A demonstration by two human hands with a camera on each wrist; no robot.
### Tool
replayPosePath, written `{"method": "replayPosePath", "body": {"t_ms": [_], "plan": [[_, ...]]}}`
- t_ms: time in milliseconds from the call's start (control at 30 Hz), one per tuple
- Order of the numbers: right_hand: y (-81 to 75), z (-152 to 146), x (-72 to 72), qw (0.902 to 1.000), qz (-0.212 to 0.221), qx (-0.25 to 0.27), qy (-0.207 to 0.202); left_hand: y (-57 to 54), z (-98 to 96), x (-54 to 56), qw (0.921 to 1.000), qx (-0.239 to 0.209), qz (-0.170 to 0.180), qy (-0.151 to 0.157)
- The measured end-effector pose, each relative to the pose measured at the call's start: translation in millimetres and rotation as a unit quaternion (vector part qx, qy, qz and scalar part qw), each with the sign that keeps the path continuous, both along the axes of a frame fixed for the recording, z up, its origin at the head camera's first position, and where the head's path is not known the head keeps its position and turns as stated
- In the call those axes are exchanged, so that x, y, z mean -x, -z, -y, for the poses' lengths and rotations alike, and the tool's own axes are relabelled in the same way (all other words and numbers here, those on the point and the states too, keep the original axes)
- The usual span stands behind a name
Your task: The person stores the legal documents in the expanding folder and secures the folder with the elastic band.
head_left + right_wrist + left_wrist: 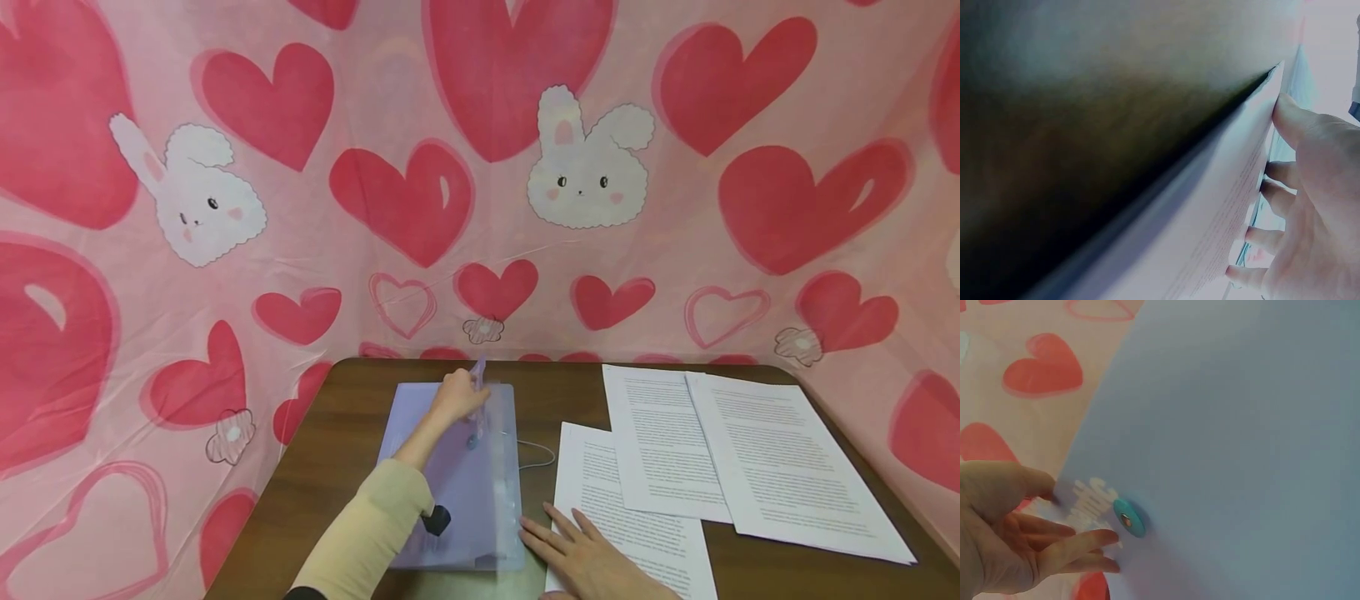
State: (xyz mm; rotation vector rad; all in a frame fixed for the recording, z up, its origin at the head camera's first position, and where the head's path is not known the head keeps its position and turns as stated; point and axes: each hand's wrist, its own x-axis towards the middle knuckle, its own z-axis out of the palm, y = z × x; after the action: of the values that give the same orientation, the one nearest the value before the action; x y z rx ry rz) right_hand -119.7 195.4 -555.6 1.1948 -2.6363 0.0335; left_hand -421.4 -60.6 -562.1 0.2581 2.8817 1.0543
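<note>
A translucent purple plastic document folder (457,483) lies on the table, under my left forearm. My left hand (453,398) is at its far end and pinches the raised flap (478,379) between thumb and fingers. Beside those fingers, the left wrist view shows a round teal button (1130,519) and white lettering on the plastic. My right hand (585,557) rests with straight fingers on the left edge of the nearest printed sheets (592,467), its fingertips close to the folder's right edge.
Two more stacks of printed paper, a middle one (667,442) and a right one (802,467), overlap on the right of the brown wooden table (315,475). A thin pale cord (551,454) loops out from the folder. A pink heart-patterned cloth (495,242) hangs behind and at both sides.
</note>
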Motion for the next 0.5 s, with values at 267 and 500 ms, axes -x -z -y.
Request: {"method": "replayPosePath", "body": {"t_ms": [267, 500], "plan": [[-1.5, 1, 0.9, 0.9998, -0.017, -0.010, -0.007, -8.4, 9.1, 8.1, 0.9987, -0.046, -0.010, 0.020], [-1.4, 1, 0.7, 0.9997, -0.020, -0.007, -0.006, -83.4, 16.6, -47.6, 0.9957, -0.084, -0.016, 0.036]]}}
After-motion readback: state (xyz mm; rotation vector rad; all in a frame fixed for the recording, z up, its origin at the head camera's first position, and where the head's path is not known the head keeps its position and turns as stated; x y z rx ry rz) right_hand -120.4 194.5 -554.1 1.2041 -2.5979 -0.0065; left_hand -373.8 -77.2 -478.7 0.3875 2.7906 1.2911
